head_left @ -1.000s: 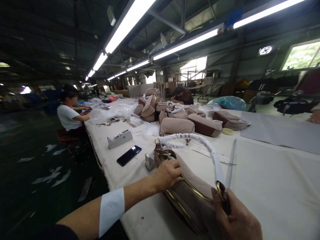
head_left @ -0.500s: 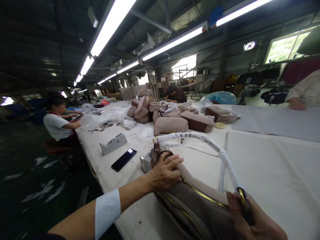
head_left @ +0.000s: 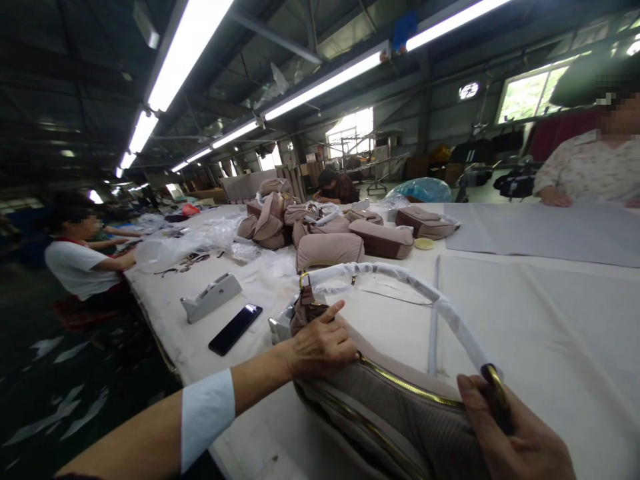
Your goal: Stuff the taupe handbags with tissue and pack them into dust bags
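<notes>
A handbag factory: long worktable [head_left: 525, 320], piled handbags [head_left: 320, 230], seated workers [head_left: 80, 263].

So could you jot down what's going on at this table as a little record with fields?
Place: workshop, long white table
Left hand: resting flat on the taupe handbag, near its far end
Right hand: fingers closed round the gold ring at the near end of the wrapped handle
Nearby: black phone, tape dispenser
Further back: pile of finished bags
Others: seated people along both sides

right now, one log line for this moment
left hand: pressing handbag | right hand: gripping strap ring | phone: on table
</notes>
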The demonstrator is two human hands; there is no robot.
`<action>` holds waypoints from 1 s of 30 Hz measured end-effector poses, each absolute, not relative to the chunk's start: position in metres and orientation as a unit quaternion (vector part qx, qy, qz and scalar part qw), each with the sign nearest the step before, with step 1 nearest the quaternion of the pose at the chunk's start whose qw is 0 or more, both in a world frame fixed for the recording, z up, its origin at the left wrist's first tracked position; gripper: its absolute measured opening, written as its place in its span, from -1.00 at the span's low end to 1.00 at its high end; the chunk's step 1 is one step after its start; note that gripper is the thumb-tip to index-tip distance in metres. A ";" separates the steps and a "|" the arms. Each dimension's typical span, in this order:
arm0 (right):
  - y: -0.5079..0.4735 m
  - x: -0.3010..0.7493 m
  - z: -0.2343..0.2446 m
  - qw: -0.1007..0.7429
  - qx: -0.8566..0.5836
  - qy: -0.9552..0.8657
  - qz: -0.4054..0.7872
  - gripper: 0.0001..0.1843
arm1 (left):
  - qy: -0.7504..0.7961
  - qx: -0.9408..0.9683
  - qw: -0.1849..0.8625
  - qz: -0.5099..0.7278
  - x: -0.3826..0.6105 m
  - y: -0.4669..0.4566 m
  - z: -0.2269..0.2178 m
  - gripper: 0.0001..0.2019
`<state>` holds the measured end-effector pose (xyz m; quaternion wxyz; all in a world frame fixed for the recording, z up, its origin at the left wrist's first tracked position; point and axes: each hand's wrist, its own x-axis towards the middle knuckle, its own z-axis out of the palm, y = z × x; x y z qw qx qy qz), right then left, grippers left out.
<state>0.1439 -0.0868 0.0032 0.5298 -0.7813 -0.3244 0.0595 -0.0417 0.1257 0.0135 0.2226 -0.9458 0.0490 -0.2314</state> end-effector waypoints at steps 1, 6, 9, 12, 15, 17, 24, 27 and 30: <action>-0.086 0.144 0.004 0.529 -0.779 -0.333 0.059 -0.57 | 0.070 -0.946 0.228 -0.222 -0.042 0.128 0.014 -0.75; -0.076 0.145 0.009 0.519 -0.776 -0.354 0.052 -0.56 | 0.094 -0.937 0.246 -0.227 -0.047 0.132 0.015 -0.70; -0.072 0.152 0.009 0.516 -0.775 -0.361 0.050 -0.58 | 0.064 -0.942 0.243 -0.221 -0.050 0.124 0.014 -0.76; -0.068 0.157 0.010 0.509 -0.777 -0.368 0.041 -0.56 | 0.013 -0.947 0.231 -0.222 -0.050 0.115 0.009 -0.74; -0.063 0.156 0.014 0.507 -0.775 -0.376 0.023 -0.53 | -0.004 -0.940 0.234 -0.249 -0.049 0.116 -0.001 -0.73; -0.059 0.154 0.017 0.510 -0.767 -0.388 0.014 -0.53 | 0.014 -0.935 0.248 -0.253 -0.048 0.121 -0.006 -0.72; -0.056 0.180 0.012 0.459 -0.816 -0.351 0.014 -0.54 | 0.001 -0.932 0.262 -0.250 -0.057 0.124 0.008 -0.81; -0.062 0.194 0.010 0.440 -0.831 -0.340 0.027 -0.55 | -0.051 -0.917 0.265 -0.293 -0.071 0.124 0.020 -0.86; -0.065 0.198 0.012 0.430 -0.828 -0.359 0.030 -0.57 | -0.061 -0.912 0.255 -0.317 -0.082 0.129 0.028 -0.87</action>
